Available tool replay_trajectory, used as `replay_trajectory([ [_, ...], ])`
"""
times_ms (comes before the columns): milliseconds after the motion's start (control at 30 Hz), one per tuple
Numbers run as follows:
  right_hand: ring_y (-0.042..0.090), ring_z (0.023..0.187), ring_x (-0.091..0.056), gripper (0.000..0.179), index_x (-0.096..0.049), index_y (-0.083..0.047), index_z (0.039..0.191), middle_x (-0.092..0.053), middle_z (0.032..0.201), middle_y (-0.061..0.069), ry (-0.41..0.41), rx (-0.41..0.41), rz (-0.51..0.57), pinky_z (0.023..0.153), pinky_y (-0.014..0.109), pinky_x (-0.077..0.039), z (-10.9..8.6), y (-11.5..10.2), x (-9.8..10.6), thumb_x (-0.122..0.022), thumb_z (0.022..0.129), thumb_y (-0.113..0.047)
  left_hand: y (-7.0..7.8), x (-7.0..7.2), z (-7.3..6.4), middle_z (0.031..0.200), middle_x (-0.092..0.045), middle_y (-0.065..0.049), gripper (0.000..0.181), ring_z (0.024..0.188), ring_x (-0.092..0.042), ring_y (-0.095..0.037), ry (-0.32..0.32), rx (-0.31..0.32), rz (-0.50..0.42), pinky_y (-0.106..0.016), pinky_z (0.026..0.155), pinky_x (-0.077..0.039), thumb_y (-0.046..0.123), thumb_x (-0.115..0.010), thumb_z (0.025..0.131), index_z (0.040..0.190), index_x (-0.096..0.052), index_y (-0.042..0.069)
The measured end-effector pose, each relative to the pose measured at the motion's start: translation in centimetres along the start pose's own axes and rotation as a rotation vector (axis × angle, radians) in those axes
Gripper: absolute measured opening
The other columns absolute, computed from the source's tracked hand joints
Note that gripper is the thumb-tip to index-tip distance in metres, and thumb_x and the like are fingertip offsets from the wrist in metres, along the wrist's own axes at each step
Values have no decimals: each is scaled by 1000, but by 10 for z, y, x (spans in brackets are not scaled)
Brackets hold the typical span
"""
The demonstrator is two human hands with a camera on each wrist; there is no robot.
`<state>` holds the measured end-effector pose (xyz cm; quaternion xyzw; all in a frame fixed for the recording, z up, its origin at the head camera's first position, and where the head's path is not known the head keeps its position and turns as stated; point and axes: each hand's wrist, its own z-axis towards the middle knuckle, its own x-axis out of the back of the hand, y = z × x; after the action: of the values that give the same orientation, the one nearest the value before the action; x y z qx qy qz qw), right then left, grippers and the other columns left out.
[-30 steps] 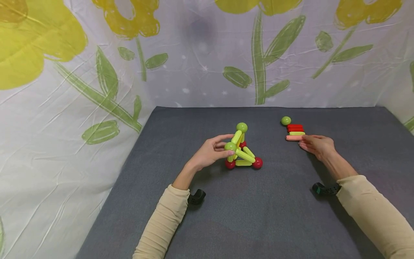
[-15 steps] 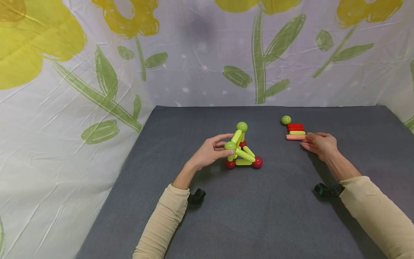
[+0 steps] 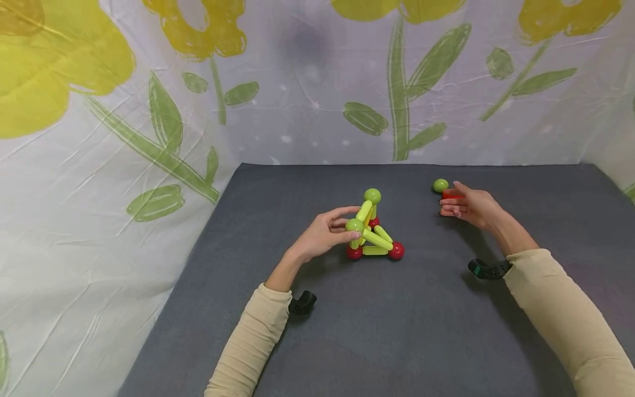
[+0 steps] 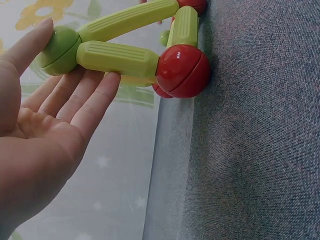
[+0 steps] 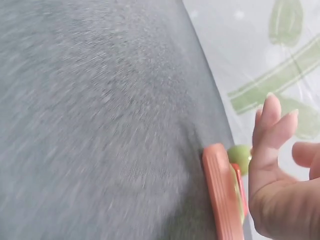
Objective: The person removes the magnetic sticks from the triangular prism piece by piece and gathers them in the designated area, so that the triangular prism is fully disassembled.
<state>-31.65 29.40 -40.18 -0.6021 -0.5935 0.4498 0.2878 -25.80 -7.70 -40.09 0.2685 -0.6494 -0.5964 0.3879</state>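
A frame of yellow-green magnetic rods (image 3: 377,239) joined by red and green balls stands on the table, left of the right hand. My left hand (image 3: 321,236) holds it by the near green ball (image 4: 61,50), thumb on one side and fingers behind. A lower red ball (image 4: 183,71) sits close to the cloth in the left wrist view. My right hand (image 3: 473,208) hovers over a row of loose rods, fingers extended and holding nothing. Part of a red rod (image 3: 452,194) shows past the fingers. A salmon rod (image 5: 221,192) lies nearest in the right wrist view, with yellow-green and red ones behind.
One loose green ball (image 3: 440,185) rests just beyond the rods, near the back of the dark grey table (image 3: 377,331). A white flower-printed curtain (image 3: 307,110) hangs behind the table. Black wrist straps with cameras (image 3: 488,269) sit below the hands.
My right hand has left the right end of the salmon rod and moved up and left over the row, its fingers spreading. My left hand and the frame have stayed put.
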Motion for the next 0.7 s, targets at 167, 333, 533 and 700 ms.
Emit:
replay_trajectory([
  [167, 12, 77, -65, 68, -11, 0, 152, -64, 85, 4, 33, -20, 44, 73, 25, -54, 11, -1, -3, -37, 102, -38, 0, -1, 0, 123, -60, -15, 59, 106, -61, -21, -2, -6, 10, -34, 88, -50, 9, -68, 90, 144, -43, 11],
  [333, 11, 72, -64, 66, -8, -1, 152, -64, 82, 6, 50, -38, 86, 68, 25, -54, 16, -2, -2, -35, 103, -36, 0, 0, 0, 122, -60, -15, 59, 106, -61, -21, 5, 1, 9, -34, 87, -50, 9, -68, 90, 143, -43, 11],
  [533, 12, 71, -64, 64, -10, -2, 152, -65, 80, 7, 55, -45, 125, 65, 24, -53, 19, -2, -1, -35, 103, -34, 0, 0, -1, 122, -60, -15, 59, 106, -61, -21, 8, 7, 5, -34, 88, -50, 8, -68, 90, 143, -43, 10],
  [700, 13, 73, -64, 65, -11, -3, 152, -65, 81, 6, 54, -35, 144, 69, 28, -54, 20, -2, 0, -38, 102, -35, 0, 0, 0, 122, -60, -15, 59, 107, -61, -21, 6, 4, 0, -34, 88, -50, 8, -68, 90, 143, -43, 10],
])
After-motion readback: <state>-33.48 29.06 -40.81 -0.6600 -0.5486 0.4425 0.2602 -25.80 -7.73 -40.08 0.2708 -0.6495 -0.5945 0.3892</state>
